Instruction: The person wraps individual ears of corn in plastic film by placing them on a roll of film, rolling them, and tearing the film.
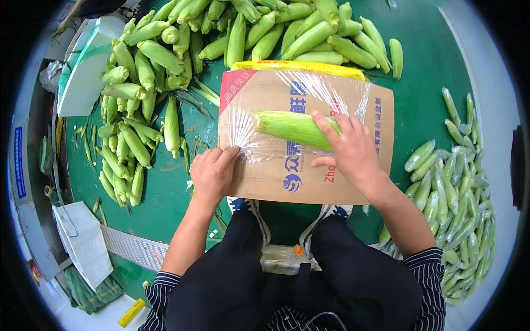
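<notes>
A green ear of corn in its husk (pixel 290 127) lies crosswise on a sheet of clear plastic film (pixel 242 122). Under the film is a flat piece of printed brown cardboard (pixel 256 182), in front of my feet. My right hand (pixel 354 151) covers the right end of the ear, its fingers on the husk and its thumb spread just below. At the cardboard's left edge, my left hand (pixel 213 171) pinches the gathered corner of the film, which creases away from the fingertips. A yellow film package (pixel 298 66) sits along the cardboard's far edge.
Unwrapped corn ears (pixel 161 56) are heaped on the green floor (pixel 174 215) ahead and to the left. Film-wrapped ears (pixel 451 207) are piled at the right. Foam box pieces (pixel 85 242) and a metal grating strip (pixel 132 246) lie at the left. My shoes (pixel 331 215) flank a wrapped bundle (pixel 285 258).
</notes>
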{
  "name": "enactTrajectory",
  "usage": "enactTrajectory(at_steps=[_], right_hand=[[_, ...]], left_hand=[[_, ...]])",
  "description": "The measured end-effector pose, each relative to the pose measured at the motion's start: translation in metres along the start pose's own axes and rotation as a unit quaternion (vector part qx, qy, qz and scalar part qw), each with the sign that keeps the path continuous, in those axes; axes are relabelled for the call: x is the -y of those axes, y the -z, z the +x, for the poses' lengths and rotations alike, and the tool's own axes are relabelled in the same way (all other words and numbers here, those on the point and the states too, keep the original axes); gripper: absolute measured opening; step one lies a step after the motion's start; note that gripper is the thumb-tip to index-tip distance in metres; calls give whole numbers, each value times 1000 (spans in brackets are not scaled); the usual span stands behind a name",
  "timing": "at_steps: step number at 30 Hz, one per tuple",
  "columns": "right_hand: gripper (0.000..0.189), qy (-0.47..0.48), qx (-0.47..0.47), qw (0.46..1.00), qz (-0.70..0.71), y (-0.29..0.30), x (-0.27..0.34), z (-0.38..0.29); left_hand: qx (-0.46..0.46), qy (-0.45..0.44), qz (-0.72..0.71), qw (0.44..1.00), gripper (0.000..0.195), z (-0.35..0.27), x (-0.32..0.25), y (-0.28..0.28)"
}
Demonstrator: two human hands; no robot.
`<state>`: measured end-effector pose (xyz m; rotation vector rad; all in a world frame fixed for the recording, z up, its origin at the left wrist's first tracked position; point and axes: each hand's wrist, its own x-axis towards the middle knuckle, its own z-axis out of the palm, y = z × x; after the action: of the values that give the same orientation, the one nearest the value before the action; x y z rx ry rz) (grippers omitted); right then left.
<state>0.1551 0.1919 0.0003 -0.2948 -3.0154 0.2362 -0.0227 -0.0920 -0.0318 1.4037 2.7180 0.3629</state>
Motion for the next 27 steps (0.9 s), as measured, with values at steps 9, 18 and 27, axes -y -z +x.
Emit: enactTrajectory(at_steps=[9, 18, 27], right_hand=[[91, 43, 206, 977, 30, 34, 26, 14], [91, 33, 32, 994, 101, 28, -2, 27], [78, 21, -26, 997, 65, -3, -48, 105]], left_hand=[[-186, -62, -318, 928, 33, 10, -45, -5], [104, -148, -26, 983, 58, 102, -95, 11], [-224, -76, -162, 958, 41, 223, -67, 9]])
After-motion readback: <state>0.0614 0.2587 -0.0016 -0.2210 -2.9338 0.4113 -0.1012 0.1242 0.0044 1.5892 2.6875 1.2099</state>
